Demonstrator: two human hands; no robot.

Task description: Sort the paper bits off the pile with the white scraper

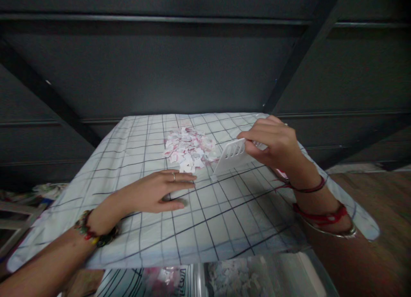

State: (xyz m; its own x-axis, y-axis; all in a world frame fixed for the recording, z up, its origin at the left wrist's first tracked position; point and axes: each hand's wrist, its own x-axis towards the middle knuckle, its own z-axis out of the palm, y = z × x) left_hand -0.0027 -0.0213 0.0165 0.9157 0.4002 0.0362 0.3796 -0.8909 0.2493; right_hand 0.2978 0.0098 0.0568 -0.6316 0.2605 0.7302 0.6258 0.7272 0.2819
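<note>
My left hand (pixel 160 190) lies on the checked tablecloth (pixel 205 228) with its fingers stretched out, empty, close to the near edge of a heap of torn paper scraps (pixel 189 147). The scraps are white with some pink. My right hand (pixel 272 143) pinches a thin white plastic plate with slots (pixel 233 158) along its upper part. This slotted plate stands tilted on its lower edge, to the right of the heap. Part of it is hidden behind the fingers.
Below the table's near edge is a clear plastic box (pixel 201 284) with pale paper scraps inside. Left of it lies a striped bag (pixel 118 283) with pinkish contents. A dark panelled wall (pixel 167 70) rises behind the table. A wooden frame (pixel 19 222) stands at the left.
</note>
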